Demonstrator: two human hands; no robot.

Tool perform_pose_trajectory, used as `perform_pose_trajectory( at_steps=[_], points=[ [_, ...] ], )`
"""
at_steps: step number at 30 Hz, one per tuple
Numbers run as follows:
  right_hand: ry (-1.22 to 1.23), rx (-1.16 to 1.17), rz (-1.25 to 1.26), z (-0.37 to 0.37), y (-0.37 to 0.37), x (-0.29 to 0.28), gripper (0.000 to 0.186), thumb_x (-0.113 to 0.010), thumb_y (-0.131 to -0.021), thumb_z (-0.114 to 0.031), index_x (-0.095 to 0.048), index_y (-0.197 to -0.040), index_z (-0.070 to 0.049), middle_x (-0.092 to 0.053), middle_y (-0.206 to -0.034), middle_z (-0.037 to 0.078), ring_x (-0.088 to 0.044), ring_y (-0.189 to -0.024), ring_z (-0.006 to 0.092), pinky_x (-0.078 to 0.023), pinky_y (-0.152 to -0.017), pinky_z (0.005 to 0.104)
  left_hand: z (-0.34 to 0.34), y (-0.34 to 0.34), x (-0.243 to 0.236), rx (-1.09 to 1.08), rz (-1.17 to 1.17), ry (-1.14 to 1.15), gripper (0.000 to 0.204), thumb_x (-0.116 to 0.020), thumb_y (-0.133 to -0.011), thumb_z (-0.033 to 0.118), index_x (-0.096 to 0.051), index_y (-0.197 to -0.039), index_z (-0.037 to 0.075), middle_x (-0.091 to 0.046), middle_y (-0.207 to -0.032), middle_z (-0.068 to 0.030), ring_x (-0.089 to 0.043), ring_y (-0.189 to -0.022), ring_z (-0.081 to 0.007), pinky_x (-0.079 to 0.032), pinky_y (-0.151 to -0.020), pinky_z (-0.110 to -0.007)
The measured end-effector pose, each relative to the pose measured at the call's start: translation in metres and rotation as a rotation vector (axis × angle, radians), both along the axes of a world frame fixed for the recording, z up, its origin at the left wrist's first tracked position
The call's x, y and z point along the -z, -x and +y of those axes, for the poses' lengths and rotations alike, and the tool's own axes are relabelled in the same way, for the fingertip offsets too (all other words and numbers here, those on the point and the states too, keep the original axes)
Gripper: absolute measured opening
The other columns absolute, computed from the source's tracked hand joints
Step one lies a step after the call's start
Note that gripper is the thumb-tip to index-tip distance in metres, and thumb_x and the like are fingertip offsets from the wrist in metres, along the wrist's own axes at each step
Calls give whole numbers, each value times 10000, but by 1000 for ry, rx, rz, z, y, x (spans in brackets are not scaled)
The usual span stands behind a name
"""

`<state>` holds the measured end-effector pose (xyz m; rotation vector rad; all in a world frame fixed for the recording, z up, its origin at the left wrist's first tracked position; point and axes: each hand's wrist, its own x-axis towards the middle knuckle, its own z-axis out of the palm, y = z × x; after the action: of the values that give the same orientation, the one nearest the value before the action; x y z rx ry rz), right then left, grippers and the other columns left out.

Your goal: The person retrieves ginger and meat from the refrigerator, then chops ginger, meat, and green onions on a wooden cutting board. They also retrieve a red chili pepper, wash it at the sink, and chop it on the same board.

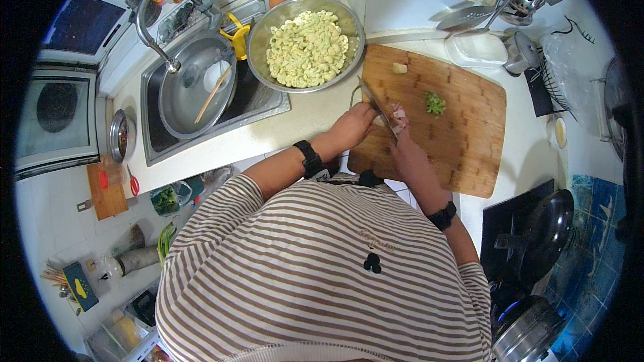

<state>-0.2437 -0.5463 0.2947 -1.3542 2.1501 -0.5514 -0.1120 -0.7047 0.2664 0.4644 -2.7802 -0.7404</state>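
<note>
A wooden cutting board lies on the counter in front of me. My right hand is closed round the handle of a kitchen knife, its blade pointing away and to the left over the board's left part. Left of the blade, my left hand has its fingers bent together on a pale piece of food, mostly hidden by the fingers. Pink-and-white cut pieces that look like meat lie just right of the blade. Farther right is a small heap of chopped greens. One pale yellowish chunk sits near the far edge.
Beyond my left hand stands a large steel bowl full of cauliflower florets. Left of it, a sink holds a metal basin with chopsticks. A white container stands behind the board; a black wok is at right.
</note>
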Motion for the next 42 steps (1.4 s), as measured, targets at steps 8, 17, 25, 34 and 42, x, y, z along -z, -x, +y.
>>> perform_pose_trajectory(
  at_steps=[8,17,25,34,42],
  points=[
    [227,181,-159,3,10,35,640,-517,-933,-324,-225,-1435,-53,-604,-1041,317,-603,-859,497,-481,-746,549,1,-1,-2,3,58,-32,343,-634,-830,153,-528,-1111,-14,-531,-1103,-205,-521,-1022,-390,-453,-881,-434],
    [-79,45,-41,24,1,-36,675,-535,-920,-282,-194,-1441,-22,-623,-927,313,-609,-838,482,-484,-728,540,2,-1,-3,-17,22,-29,316,-640,-830,165,-547,-1072,-15,-542,-1079,-216,-530,-1001,-395,-467,-857,-435],
    [-76,44,-21,24,-4,-47,332,-538,-917,-251,-422,-1101,-1,-625,-857,292,-615,-794,471,-486,-698,540,0,-2,-1,1,25,-21,319,-637,-817,160,-542,-1065,-17,-532,-1069,-210,-530,-996,-392,-472,-846,-428],
    [-56,97,-43,20,-3,-9,484,-528,-922,-272,-353,-1267,19,-618,-895,316,-608,-810,479,-484,-695,542,-1,0,-1,7,-18,-20,342,-648,-816,203,-541,-1056,-15,-525,-1103,-216,-525,-1015,-389,-470,-859,-423],
    [124,201,-116,5,-1,27,650,-543,-916,-253,-211,-1433,-40,-627,-956,298,-611,-849,467,-484,-724,532,-2,0,1,32,-11,-11,336,-649,-825,213,-549,-1059,-7,-528,-1101,-203,-524,-1022,-381,-466,-875,-415]
  ],
)
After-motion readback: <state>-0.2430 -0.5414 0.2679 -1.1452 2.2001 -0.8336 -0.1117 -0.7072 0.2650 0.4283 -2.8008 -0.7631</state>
